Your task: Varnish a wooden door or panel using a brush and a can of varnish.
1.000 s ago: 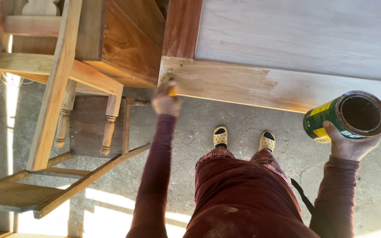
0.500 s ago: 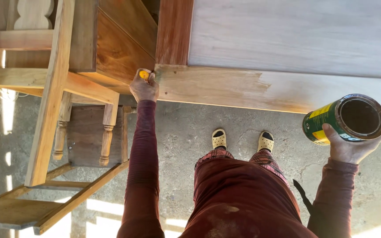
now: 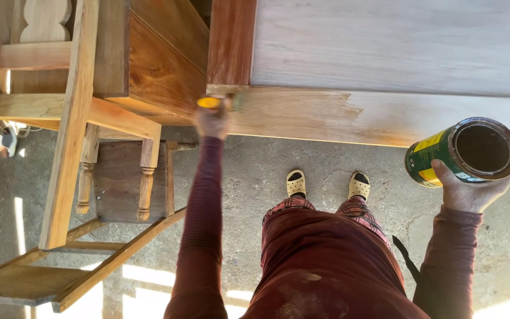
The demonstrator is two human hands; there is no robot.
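My left hand [image 3: 211, 122] is stretched forward and grips a brush with a yellow handle [image 3: 210, 102]. Its bristles touch the left end of the front edge [image 3: 326, 115] of a big pale wooden panel [image 3: 385, 47], just under a dark brown post [image 3: 231, 41]. The edge looks darker and wet on its left part, paler to the right. My right hand [image 3: 470, 192] holds an open green and yellow can [image 3: 464, 150] tilted on its side at the right, dark inside.
Unfinished wooden furniture frames [image 3: 69, 118] with turned legs [image 3: 147, 177] and a brown cabinet [image 3: 160, 65] stand at the left. My feet in pale yellow clogs [image 3: 326, 184] rest on a concrete floor [image 3: 255, 171].
My left hand with the brush went up and left to the panel edge's end by the brown post, then shifted slightly right. The can has stayed in place.
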